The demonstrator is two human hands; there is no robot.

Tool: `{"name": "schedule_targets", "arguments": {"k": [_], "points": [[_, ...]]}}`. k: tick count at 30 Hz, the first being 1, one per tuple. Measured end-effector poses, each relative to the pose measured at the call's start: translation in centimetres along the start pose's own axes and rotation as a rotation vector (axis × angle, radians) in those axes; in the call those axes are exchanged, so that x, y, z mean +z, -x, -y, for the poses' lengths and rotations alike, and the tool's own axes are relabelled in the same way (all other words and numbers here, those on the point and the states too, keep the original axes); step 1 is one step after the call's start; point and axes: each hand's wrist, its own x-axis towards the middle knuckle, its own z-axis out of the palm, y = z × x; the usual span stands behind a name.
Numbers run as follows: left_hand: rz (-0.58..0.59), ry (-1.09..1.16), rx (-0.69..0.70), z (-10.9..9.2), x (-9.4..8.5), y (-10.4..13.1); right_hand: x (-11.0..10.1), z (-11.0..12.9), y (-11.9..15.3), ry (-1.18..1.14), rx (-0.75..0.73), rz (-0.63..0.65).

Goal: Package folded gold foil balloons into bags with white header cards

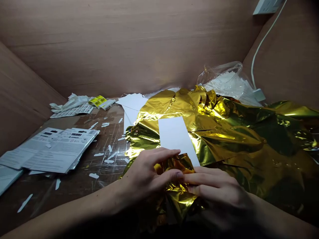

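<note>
Gold foil (183, 196) is bunched between my two hands over a long white card (174, 134). My left hand (152, 169) curves round the foil from the left, its thumb pressing on the gathered part. From the right, my right hand (219, 186) pinches the same foil, fingertips close to the left thumb. The card's far end shows flat beyond the fingers; its near part is hidden under foil and hands. A wide spread of shiny gold foil balloons (239, 142) lies under and beyond the card, stretching to the right.
At left lie printed packages (62, 149) in clear film. White paper scraps (109, 161) are scattered on the brown table. White sheets (133, 103) and yellow labels (97, 101) lie farther back. A clear bag (229, 81) of white pieces stands by the back wall, near a white cable (259, 46).
</note>
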Motion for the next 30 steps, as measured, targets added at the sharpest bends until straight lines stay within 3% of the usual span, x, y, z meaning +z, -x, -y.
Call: {"name": "schedule_targets", "arguments": {"k": [4, 9, 12, 15, 19, 21, 25, 30], "points": [[0.01, 0.102, -0.059, 0.6, 0.8, 0.2, 0.8, 0.0, 0.6, 0.239, -0.067, 0.063], [0.136, 0.014, -0.032, 0.7, 1.6, -0.4, 1.5, 0.5, 1.8, 0.487, -0.073, -0.015], [0.185, -0.079, 0.03, 0.8, 2.4, -1.0, 1.4, 1.1, 1.9, 0.546, -0.099, 0.088], [0.19, -0.187, 0.092, 0.9, 3.2, -1.3, 1.5, 1.5, 2.0, 0.578, -0.1, 0.131], [0.092, -0.451, 0.27, 0.3, 3.6, -0.3, 2.1, 1.5, 2.5, 0.552, -0.033, 0.114], [0.143, -0.523, 0.356, -0.5, 3.8, 0.6, 2.3, 1.5, 2.7, 0.513, 0.017, 0.11], [0.35, -0.605, 0.259, -2.1, 4.9, 2.2, 2.3, 1.6, 2.7, 0.461, 0.08, 0.145], [0.356, -0.706, 0.216, -2.3, 5.9, 2.8, 1.8, 1.2, 2.5, 0.408, 0.092, 0.165]]}}
